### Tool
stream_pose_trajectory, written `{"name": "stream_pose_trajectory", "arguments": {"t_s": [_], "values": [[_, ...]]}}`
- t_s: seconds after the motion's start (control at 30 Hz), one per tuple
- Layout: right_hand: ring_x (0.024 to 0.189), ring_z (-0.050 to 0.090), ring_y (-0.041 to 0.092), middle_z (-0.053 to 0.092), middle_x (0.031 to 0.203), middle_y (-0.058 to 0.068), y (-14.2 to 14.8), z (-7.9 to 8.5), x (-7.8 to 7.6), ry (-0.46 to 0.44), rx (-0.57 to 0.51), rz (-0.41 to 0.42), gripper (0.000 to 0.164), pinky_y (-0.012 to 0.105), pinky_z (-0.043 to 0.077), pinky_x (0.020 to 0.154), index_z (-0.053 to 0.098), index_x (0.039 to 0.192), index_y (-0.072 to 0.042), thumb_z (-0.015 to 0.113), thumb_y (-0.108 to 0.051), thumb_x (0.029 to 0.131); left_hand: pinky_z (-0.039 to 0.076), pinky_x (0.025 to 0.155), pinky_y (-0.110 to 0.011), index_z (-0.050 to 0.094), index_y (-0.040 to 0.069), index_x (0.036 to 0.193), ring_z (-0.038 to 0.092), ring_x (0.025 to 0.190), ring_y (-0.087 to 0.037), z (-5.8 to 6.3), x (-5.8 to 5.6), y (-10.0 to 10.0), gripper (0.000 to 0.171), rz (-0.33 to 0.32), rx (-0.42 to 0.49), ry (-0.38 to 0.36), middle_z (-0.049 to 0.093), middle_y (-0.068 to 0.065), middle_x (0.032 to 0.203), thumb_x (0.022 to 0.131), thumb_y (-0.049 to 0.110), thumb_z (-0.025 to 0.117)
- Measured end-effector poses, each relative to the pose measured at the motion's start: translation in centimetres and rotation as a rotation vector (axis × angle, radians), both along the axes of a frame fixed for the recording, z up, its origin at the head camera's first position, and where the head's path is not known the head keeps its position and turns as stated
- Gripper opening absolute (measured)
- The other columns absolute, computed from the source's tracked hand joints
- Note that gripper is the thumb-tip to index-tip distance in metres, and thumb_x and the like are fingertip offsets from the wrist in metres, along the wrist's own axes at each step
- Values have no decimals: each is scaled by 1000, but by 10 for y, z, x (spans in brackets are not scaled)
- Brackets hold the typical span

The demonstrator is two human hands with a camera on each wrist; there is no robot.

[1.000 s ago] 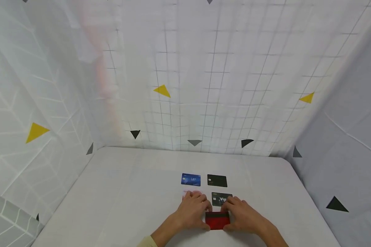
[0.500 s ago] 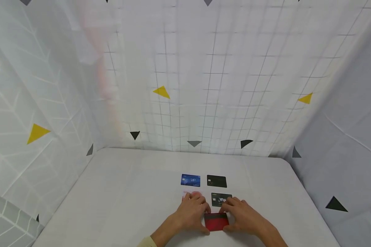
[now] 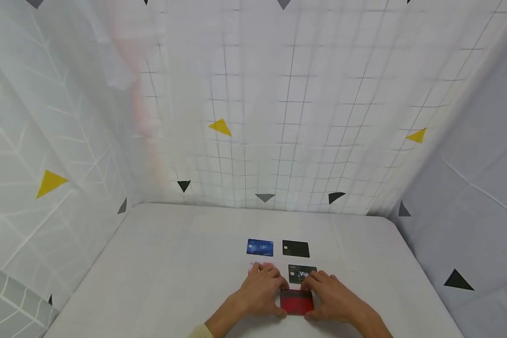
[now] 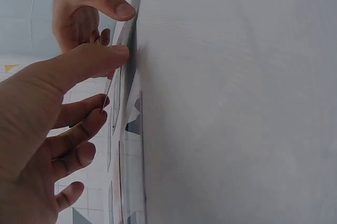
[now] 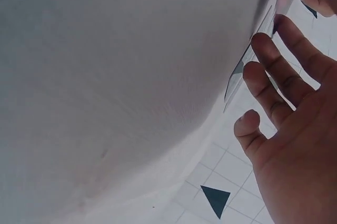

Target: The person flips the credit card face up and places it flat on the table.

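A red bank card [image 3: 296, 306] with a dark stripe along its far edge is between both hands near the front of the table. My left hand [image 3: 259, 292] holds its left side, thumb at the near corner and fingertips at the far one; the left wrist view catches the card [image 4: 107, 91] nearly edge-on, tilted. On the opposite side, my right hand [image 3: 331, 296] pinches the right edge the same way. Just beyond lies a dark green "Vip" card [image 3: 299, 273], partly covered by right fingertips. Left fingers hide most of a pink-and-white card [image 3: 272, 264].
Farther back on the white tabletop [image 3: 173, 272], a blue VIP card [image 3: 259, 247] lies beside a black card [image 3: 295, 249]. White curtains [image 3: 321, 70] with grid lines and yellow and black triangles enclose the table's back and sides.
The red card turned slightly askew half a second ago and is now straighter again, still between both hands. The hands have barely moved; the other cards stay put.
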State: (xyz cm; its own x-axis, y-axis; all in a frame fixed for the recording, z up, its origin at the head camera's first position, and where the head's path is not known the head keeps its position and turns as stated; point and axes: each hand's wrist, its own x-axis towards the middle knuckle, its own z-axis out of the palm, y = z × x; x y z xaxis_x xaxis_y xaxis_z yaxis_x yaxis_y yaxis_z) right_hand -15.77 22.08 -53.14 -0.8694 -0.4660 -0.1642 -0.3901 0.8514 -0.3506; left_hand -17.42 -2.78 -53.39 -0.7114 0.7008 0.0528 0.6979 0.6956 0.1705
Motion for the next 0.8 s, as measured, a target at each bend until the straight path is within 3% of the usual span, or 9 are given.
{"name": "stream_pose_trajectory", "arguments": {"t_s": [0.33,0.6,0.8], "values": [[100,47,2,53,106,-23,1,9,3,159,-39,18,52,45,49,89,60,112,-37,80,-60,70,39,95,-42,69,39,115,52,111,-7,2,-5,-3,51,22,35,-40,65,21,104,72,63,81],[103,49,2,52,110,-25,-2,18,3,167,-120,6,51,44,51,93,61,116,-37,76,-64,75,38,94,-42,70,37,115,53,107,-6,3,-6,0,49,12,71,-47,67,25,102,73,61,81],[107,52,3,52,113,-26,-7,22,2,149,-238,7,50,41,52,94,61,119,-34,76,-61,80,37,92,-40,71,35,112,52,98,-2,5,-7,1,47,1,107,-35,67,26,99,74,62,81]]}}
